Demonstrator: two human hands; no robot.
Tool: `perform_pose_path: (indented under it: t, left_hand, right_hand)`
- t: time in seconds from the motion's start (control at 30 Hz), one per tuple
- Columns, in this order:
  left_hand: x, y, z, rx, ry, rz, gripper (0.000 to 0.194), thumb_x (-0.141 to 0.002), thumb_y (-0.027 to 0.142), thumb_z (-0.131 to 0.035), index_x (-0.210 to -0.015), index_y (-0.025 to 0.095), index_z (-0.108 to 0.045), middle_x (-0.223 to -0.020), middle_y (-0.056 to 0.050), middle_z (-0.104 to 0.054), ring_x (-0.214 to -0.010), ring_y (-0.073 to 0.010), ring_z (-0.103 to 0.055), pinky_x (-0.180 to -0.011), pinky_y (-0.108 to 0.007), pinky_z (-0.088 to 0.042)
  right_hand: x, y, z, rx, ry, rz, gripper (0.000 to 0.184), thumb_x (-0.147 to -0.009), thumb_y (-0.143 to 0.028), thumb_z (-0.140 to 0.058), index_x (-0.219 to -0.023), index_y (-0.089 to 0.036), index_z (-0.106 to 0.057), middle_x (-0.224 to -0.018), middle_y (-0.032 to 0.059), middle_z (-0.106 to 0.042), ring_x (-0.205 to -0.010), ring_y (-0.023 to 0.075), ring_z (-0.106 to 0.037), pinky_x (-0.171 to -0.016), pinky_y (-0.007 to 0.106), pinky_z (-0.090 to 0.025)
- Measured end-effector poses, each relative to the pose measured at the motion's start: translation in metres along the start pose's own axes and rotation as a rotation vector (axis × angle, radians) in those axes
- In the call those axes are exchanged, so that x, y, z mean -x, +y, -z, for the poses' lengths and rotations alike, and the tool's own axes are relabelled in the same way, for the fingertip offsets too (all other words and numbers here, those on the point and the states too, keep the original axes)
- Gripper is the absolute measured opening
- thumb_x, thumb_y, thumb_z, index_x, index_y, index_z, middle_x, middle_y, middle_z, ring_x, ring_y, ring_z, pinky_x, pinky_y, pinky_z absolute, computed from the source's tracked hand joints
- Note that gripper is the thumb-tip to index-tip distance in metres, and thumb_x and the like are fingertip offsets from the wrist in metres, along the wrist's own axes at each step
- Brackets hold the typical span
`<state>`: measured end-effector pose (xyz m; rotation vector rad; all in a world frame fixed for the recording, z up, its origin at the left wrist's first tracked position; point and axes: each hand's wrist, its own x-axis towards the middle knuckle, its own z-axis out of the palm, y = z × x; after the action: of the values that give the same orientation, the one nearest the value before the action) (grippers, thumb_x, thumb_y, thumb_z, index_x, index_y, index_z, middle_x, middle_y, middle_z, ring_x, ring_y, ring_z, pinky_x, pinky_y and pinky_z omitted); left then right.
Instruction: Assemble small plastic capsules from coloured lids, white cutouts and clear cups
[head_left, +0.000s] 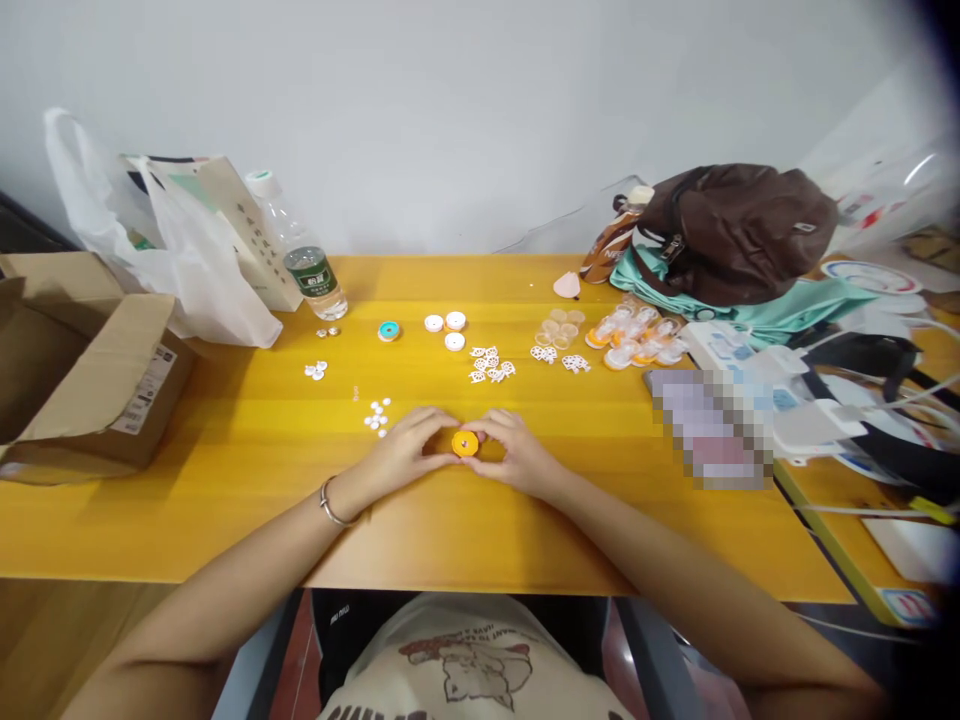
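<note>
Between the fingertips of my left hand (412, 447) and my right hand (516, 455) is a small round orange plastic part (465, 443) with a hole at its centre. Both hands pinch it from opposite sides, just above the table. Left of my left hand lie several small white discs (376, 418). Beyond the hands are several white openwork pieces (491, 365), a few white round caps (454, 342) and a teal-topped disc (388, 330). Clear round covers (559, 327) lie further right, with more white openwork pieces (576, 363) in front of them.
An open cardboard box (82, 370), a white plastic bag (202, 270) and a water bottle (311, 265) stand left. On the right are packed orange-and-clear pieces (637, 335), a brown bag (742, 235), a blurred-out phone (709, 430) and a white power strip (750, 365) with cables.
</note>
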<state>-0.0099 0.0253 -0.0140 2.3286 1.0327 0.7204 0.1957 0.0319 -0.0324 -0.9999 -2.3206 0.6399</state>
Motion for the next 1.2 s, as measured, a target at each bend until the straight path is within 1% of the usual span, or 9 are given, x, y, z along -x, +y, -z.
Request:
perform_pose_path:
  t: [0.13, 0.27, 0.47, 0.73, 0.83, 0.93, 1.1, 1.2]
  left_hand:
    - [0.000, -0.003, -0.001, -0.024, -0.018, -0.019, 0.034, -0.077, 0.037, -0.057, -0.105, 0.019, -0.052, -0.097, -0.007, -0.057, -0.091, -0.0167, -0.052, -0.082, -0.031, -0.043]
    - [-0.001, -0.003, 0.001, -0.031, -0.026, -0.013, 0.033, -0.078, 0.037, -0.055, -0.105, 0.019, -0.052, -0.096, -0.007, -0.058, -0.091, -0.0168, -0.052, -0.081, -0.032, -0.043]
    - [-0.001, -0.003, 0.002, -0.023, -0.043, -0.008, 0.030, -0.079, 0.035, -0.054, -0.105, 0.020, -0.053, -0.100, -0.007, -0.057, -0.095, -0.0178, -0.051, -0.084, -0.034, -0.043]
    - [-0.001, -0.001, 0.003, -0.013, -0.039, 0.003, 0.028, -0.080, 0.034, -0.053, -0.104, 0.020, -0.053, -0.098, -0.007, -0.057, -0.093, -0.0171, -0.052, -0.084, -0.033, -0.042]
    - [-0.002, -0.001, 0.002, -0.013, -0.028, -0.003, 0.026, -0.080, 0.033, -0.053, -0.102, 0.020, -0.054, -0.097, -0.007, -0.058, -0.092, -0.0172, -0.052, -0.083, -0.033, -0.043]
    - [-0.001, -0.004, 0.000, -0.016, -0.011, 0.001, 0.024, -0.080, 0.032, -0.053, -0.100, 0.019, -0.055, -0.096, -0.007, -0.058, -0.092, -0.0172, -0.052, -0.081, -0.033, -0.043]
    - [-0.001, -0.009, -0.006, -0.043, 0.030, 0.002, 0.023, -0.081, 0.032, -0.052, -0.099, 0.019, -0.055, -0.096, -0.007, -0.058, -0.091, -0.0175, -0.052, -0.082, -0.034, -0.044]
    - [-0.001, -0.008, -0.010, -0.076, 0.050, 0.012, 0.023, -0.082, 0.031, -0.050, -0.101, 0.019, -0.054, -0.097, -0.007, -0.058, -0.092, -0.0179, -0.052, -0.083, -0.034, -0.043]
  right_hand:
    - [-0.001, 0.001, 0.000, 0.004, -0.011, -0.002, 0.029, -0.074, -0.032, -0.060, -0.101, -0.022, -0.054, -0.082, 0.0023, -0.055, -0.082, 0.0160, -0.051, -0.076, 0.030, -0.036]
    - [-0.001, 0.002, -0.002, 0.019, -0.013, -0.013, 0.027, -0.075, -0.032, -0.060, -0.099, -0.022, -0.055, -0.081, 0.0021, -0.054, -0.081, 0.0161, -0.051, -0.076, 0.030, -0.035]
    - [-0.001, 0.004, -0.004, 0.040, -0.026, 0.000, 0.028, -0.075, -0.034, -0.060, -0.099, -0.022, -0.056, -0.084, 0.0035, -0.055, -0.084, 0.0175, -0.051, -0.076, 0.031, -0.036]
    - [-0.001, 0.005, -0.004, 0.035, -0.034, -0.013, 0.035, -0.073, -0.034, -0.061, -0.105, -0.022, -0.053, -0.084, 0.0032, -0.055, -0.084, 0.0175, -0.051, -0.077, 0.031, -0.036]
    - [-0.001, 0.004, -0.003, 0.033, -0.050, -0.032, 0.031, -0.074, -0.033, -0.060, -0.102, -0.021, -0.053, -0.083, 0.0031, -0.055, -0.083, 0.0170, -0.051, -0.076, 0.031, -0.036]
    - [-0.002, 0.003, -0.002, 0.026, -0.036, -0.050, 0.024, -0.075, -0.030, -0.059, -0.097, -0.021, -0.054, -0.083, 0.0027, -0.055, -0.082, 0.0165, -0.051, -0.076, 0.030, -0.036]
    - [-0.004, 0.004, -0.004, 0.018, -0.015, -0.061, 0.022, -0.077, -0.028, -0.056, -0.098, -0.021, -0.054, -0.081, 0.0029, -0.054, -0.080, 0.0161, -0.051, -0.073, 0.029, -0.037]
    - [-0.005, 0.005, -0.005, 0.021, 0.000, -0.065, 0.020, -0.077, -0.026, -0.055, -0.096, -0.020, -0.053, -0.078, 0.0028, -0.054, -0.076, 0.0156, -0.051, -0.071, 0.029, -0.038]
